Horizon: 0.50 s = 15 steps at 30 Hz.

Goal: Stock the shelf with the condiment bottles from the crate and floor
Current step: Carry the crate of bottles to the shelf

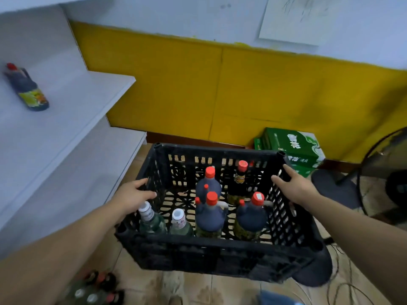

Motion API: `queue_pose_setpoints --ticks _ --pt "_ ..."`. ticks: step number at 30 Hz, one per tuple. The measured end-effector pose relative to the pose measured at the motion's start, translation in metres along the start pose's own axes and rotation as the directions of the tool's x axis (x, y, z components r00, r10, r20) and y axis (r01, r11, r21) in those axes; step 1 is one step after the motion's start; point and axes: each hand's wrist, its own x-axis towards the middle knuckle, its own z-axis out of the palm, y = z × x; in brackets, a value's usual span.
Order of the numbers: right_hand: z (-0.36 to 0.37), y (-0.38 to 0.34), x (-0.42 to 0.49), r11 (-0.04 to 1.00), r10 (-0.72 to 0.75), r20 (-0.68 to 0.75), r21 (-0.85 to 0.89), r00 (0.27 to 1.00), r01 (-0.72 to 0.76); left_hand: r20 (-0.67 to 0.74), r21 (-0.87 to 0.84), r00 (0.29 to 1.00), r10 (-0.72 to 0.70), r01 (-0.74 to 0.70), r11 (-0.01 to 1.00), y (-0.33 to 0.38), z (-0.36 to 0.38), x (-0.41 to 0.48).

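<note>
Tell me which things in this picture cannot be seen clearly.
- Floor bottles: head view, cut by the bottom edge and blurred; count unclear.
- Bottle labels in the crate: too blurred to read.
- Fan: cut by the right edge.
- Paper on wall: writing too faint.

The crate point(220, 249) is black latticework. Its dark bottles point(209, 219) wear red caps point(211, 198); two greenish ones point(152, 223) have white caps. The shelf point(66, 102) is white, the wall panel point(220, 84) yellow, the cartons point(293, 148) green.

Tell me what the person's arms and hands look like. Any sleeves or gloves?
No gloves and no sleeves in view. The left hand and right hand are both bare, and both forearms are bare right down to the picture's edge. No watch, rings or bands show on either wrist.
</note>
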Motion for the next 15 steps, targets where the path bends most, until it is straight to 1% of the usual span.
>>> queue_pose_setpoints --ticks 6,15 --pt "0.004 -0.061 0.125 0.999 0.031 0.024 0.023 0.999 -0.032 0.018 0.014 1.000 0.016 -0.017 1.000 0.056 -0.020 0.126" --pt "-0.004 -0.156 0.312 0.999 0.026 0.023 0.028 0.999 -0.027 -0.022 0.018 0.999 0.032 -0.032 0.999 0.163 -0.044 0.307"
